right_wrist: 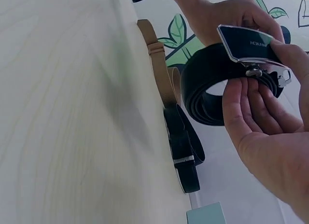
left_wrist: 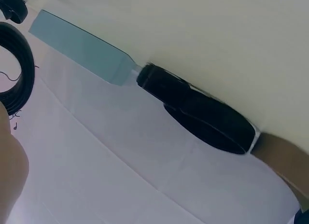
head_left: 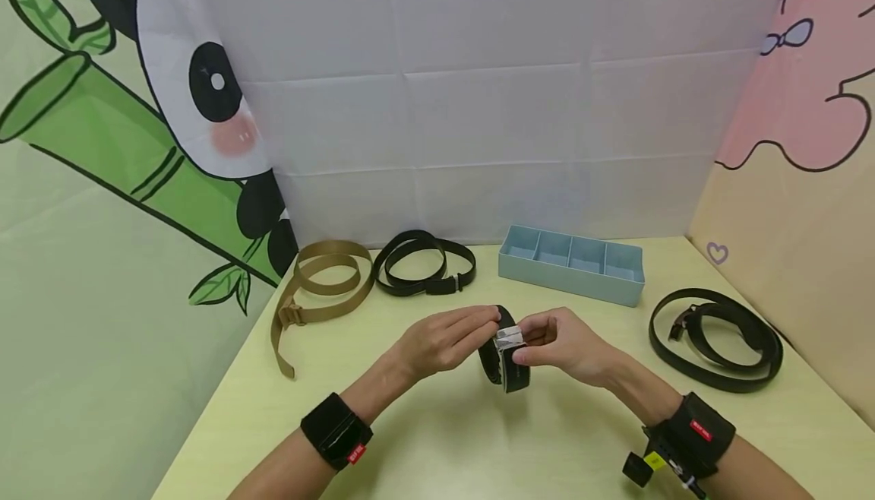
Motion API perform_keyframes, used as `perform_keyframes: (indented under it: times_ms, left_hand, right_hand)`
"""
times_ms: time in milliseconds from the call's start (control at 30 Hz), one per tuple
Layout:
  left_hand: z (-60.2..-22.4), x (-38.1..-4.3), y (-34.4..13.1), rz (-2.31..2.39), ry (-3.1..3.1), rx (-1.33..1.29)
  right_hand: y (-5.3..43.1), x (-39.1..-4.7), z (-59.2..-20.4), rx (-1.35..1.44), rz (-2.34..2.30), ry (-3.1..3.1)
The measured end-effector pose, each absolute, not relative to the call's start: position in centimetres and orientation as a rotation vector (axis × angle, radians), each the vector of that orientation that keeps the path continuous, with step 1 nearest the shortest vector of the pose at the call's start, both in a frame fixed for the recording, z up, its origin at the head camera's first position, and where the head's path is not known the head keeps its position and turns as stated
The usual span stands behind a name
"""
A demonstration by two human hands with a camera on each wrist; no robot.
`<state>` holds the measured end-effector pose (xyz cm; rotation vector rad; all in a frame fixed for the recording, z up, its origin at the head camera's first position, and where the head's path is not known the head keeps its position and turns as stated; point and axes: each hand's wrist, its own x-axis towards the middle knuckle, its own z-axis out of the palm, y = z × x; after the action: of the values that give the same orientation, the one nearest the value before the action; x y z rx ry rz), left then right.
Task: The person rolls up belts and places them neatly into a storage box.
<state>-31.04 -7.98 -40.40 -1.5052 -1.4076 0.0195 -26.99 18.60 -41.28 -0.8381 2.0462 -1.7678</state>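
A rolled black belt (right_wrist: 203, 79) with a shiny metal plate buckle (right_wrist: 246, 44) is held up above the table between both hands. My left hand (head_left: 444, 340) grips the coil from the left side, its thumb hidden in the head view. With my right hand (head_left: 567, 344) I pinch the buckle end, the thumb on the plate and the other fingers under it, at the coil, in the right wrist view. In the left wrist view only a strip of skin (left_wrist: 12, 171) shows at the left edge, near part of a black coil.
A tan webbing belt (head_left: 335, 311) and a black belt (head_left: 466, 249) lie loosely coiled at the back left. Behind the hands stands a pale blue tray (head_left: 574, 285) with several compartments. Another coiled black belt (head_left: 769, 352) rests at the right. Printed curtains (head_left: 478, 120) border the table (head_left: 273, 439).
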Motion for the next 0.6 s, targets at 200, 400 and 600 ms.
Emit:
perform_keyframes:
  times_ms: [200,400,600]
  left_hand:
    - [-41.2,-30.6,-6.4,-0.638,-1.886,-1.348]
    - [-41.9,-29.5,-4.2,-1.617,-2.306,-1.054]
    - [-42.3,-29.6,-2.2,-1.871,-2.388,-0.970]
  right_hand:
    - [19.4,-27.2,-41.3,-0.649,-1.830,2.179]
    - [20.8,-27.7,-41.3,-0.447,-1.869,2.356]
    - [21.8,-27.9,-41.4,-0.373,-1.897,2.390]
